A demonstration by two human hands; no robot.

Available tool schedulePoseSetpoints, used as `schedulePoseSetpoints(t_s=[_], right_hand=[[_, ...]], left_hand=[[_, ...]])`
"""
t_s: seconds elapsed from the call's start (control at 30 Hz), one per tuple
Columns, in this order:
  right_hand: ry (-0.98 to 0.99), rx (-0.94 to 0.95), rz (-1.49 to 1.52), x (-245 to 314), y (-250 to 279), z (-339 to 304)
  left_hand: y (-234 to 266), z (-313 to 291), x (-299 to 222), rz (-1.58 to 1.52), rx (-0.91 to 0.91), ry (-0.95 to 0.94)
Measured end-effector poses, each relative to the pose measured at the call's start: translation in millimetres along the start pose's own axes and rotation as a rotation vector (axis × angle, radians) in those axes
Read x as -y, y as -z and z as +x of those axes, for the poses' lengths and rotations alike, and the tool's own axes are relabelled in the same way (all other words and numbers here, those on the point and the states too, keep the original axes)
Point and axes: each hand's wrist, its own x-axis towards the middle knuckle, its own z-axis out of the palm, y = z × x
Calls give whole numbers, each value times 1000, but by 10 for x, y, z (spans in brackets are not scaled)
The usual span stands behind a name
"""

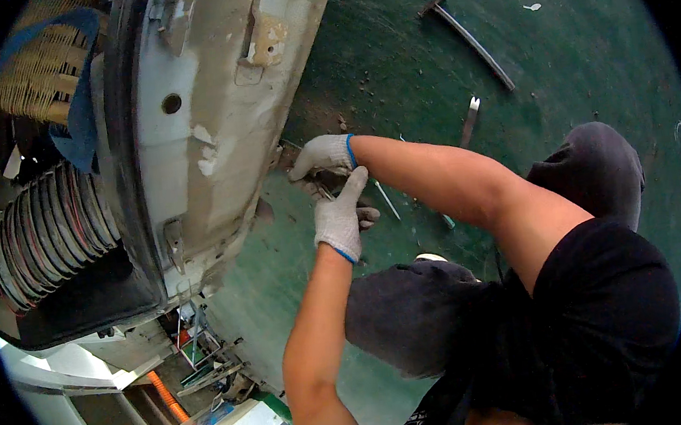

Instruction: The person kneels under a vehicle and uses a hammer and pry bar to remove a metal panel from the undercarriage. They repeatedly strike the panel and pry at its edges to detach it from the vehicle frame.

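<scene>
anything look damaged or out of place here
Yes. The car body panel is worn: paint flaked off in pale patches with rusty edges along its lower rim. Debris is scattered on the green floor, and a long bar tool and a wrench lie loose there.

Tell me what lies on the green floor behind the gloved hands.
On the green floor lie a long curved metal bar and a short flat metal tool. The forearm hides part of a thin white rod.
</scene>
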Motion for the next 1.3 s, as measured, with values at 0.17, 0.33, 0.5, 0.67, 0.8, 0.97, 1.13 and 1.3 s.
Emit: schedulePoseSetpoints(t_s=[0.17, 0.33, 0.5, 0.67, 0.8, 0.97, 1.13, 1.3], right_hand=[[-56, -23, -356, 315, -113, -263], [-112, -29, -98, 212, -103, -189], [-105, -232, -198, 7, -304, -27], [45, -394, -39, -287, -709, 44], [233, -521, 180, -359, -1129, 187], [153, -431, -203, -502, -634, 356], [-311, 76, -176, 361, 43, -26], [-209, -104, -126, 87, -263, -75]], left_hand=[[42, 25, 105, -5, -122, -85], [18, 18, 74, 65, -158, -55], [276, 62, 213, 43, -49, -115], [892, 243, 589, 172, 75, -275], [1454, 697, 960, 358, -111, -373], [893, 264, 472, 512, -106, -501], [155, -154, -131, 4, 359, -152], [503, -99, 130, 277, 175, -233]])
